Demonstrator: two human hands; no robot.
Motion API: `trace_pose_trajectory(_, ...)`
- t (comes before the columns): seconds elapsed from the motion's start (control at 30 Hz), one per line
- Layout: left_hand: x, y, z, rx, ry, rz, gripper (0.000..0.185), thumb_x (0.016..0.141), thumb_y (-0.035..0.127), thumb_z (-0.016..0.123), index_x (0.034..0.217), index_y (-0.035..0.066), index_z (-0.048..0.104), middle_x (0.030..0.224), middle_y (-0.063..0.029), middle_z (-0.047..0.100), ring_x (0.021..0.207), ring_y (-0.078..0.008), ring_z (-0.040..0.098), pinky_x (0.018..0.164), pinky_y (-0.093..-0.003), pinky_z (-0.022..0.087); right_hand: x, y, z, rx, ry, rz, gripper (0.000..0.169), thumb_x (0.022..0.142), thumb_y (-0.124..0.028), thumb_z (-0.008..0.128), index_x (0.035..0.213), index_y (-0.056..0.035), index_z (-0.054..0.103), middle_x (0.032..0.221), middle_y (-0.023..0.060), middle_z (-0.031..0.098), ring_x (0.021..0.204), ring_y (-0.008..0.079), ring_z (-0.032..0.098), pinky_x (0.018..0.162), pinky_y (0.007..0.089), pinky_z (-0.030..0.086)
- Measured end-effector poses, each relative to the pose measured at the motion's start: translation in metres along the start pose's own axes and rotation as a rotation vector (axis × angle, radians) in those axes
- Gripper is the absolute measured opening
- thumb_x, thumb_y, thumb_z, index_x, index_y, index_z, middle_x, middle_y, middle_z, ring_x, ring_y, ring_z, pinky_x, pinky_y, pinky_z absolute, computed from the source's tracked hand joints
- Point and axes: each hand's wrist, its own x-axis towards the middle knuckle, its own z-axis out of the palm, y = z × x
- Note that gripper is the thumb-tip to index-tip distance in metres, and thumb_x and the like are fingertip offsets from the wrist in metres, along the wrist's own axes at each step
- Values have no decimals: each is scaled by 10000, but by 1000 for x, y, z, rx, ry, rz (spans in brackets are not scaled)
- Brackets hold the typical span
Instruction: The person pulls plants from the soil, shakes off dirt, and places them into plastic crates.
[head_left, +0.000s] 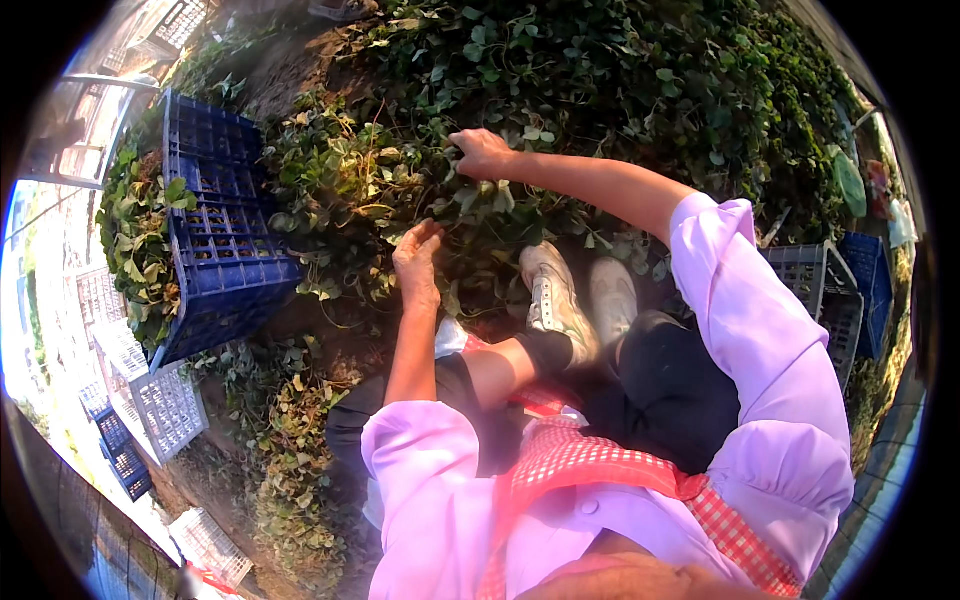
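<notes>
Low leafy plants (352, 165), some green and some yellowing, with thin runner-like stems, cover the soil before me. My left hand (418, 259) is at the near edge of this growth, fingers bent and close together; whether a stem is between them is not clear. Farther out and to the right, my right hand (480, 154) reaches over the leaves with its fingers curled, and what its fingertips touch cannot be told. A blue plastic crate (232, 225) stands tilted left of my hands, with cut leafy plants (142, 255) at its open side.
White plastic crates (169, 409) and smaller blue crates (124, 450) lie at the left. Grey (799, 274) and blue (866, 292) crates stand at the right. My shoes (551, 292) are just below the plants. A dense leafy heap (637, 67) rises at the top.
</notes>
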Motion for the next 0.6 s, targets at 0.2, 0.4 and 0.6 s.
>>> trace_pose_trajectory(0.2, -6, 11, 0, 56, 69, -18, 344, 804, -70, 585, 1147, -46, 577, 1088, -120, 625, 979, -187, 612, 901, -283, 457, 15, -65, -66, 225, 160, -290, 445, 690, -48, 583, 1127, -119, 634, 888, 122, 681, 831, 245, 650, 732, 355, 516)
trace_pose_trajectory(0.4, -1, 0, -5, -24, -25, 65, 335, 801, -70, 587, 1134, -41, 579, 1062, -104, 628, 968, -172, 612, 886, -277, 474, 21, -22, -69, -100, 79, -170, 436, 697, -68, 571, 1124, -128, 633, 990, 123, 666, 918, 270, 634, 778, 384, 500)
trace_pose_trajectory(0.6, 3, -1, -2, -60, 12, 13, 342, 789, -69, 594, 1130, -46, 576, 1042, -106, 629, 962, -178, 616, 885, -272, 479, -1, 55, -66, -412, -96, -112, 252, 692, -107, 583, 921, -103, 686, 866, 121, 675, 893, 302, 638, 725, 416, 503)
